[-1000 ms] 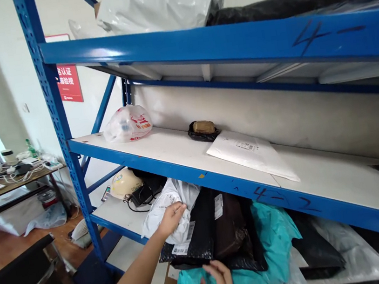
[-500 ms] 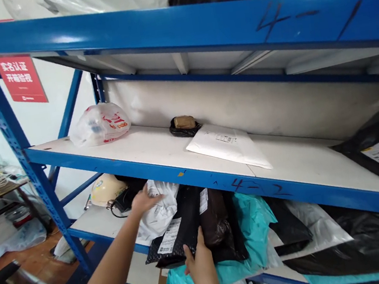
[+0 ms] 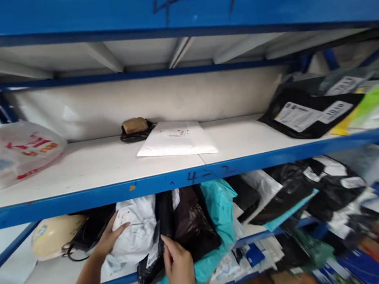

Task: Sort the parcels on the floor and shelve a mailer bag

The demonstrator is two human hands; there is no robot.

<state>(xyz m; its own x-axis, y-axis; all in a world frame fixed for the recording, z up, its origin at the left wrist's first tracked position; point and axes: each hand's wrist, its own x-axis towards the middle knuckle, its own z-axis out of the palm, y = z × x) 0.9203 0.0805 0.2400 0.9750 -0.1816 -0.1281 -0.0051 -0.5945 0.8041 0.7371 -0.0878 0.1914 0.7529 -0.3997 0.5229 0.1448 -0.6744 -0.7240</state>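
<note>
My left hand lies against the left side of a white plastic mailer bag, thumb and fingers spread. To the right of that bag, a black mailer bag with a white label stands tilted on edge. My right hand pinches the near edge of the black bag between thumb and fingers. Just beyond it sit a dark brown parcel and a turquoise mailer bag, part of which hangs below my right hand.
A cream helmet is left on the same shelf. Above runs a blue shelf beam, with a white envelope, a small brown packet and a plastic bag on that level. More parcels lie to the right.
The view has turned right, bringing more shelving in. The black bag has gone from lying fairly flat to tilted, its label now seen narrow. My right hand has closed on its edge.
</note>
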